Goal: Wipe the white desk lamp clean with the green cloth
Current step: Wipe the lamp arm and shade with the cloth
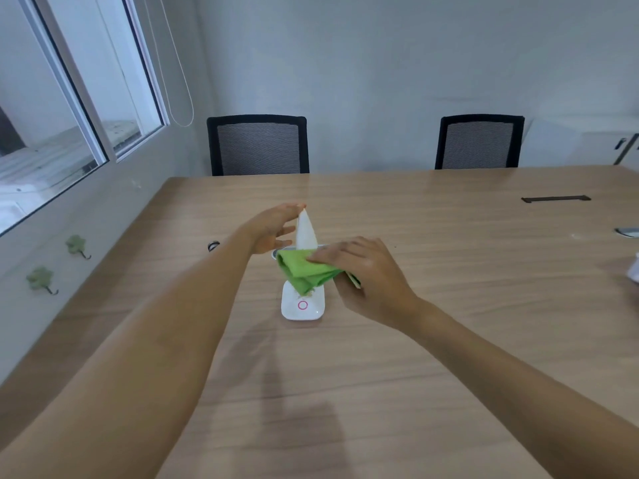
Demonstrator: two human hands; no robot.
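The white desk lamp (305, 231) stands on the wooden table (449, 305), its square base with a red ring button near me and its tapered head raised upright. My left hand (275, 229) holds the top of the lamp head from the left, fingertips at its tip. A folded green cloth (304, 273) is pressed against the lower part of the lamp head, gripped by my right hand (363, 271). The cloth hides the lamp's neck and part of the base.
Two black mesh chairs (257, 145) (479, 141) stand at the far edge of the table. A dark cable slot (556, 199) lies far right. A small dark object (213, 245) rests left of the lamp. A window wall runs along the left.
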